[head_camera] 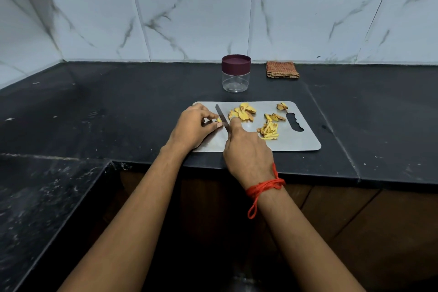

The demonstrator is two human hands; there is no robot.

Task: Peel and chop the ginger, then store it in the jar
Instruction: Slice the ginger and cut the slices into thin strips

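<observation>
Near the black worktop's front edge lies a steel cutting board, the lidded jar standing behind it, while the right hand grips a knife and the left hand pinches a small ginger piece against the blade, beside heaped ginger slices.

knife handle: inside right hand | ginger piece: mostly under left hand
</observation>
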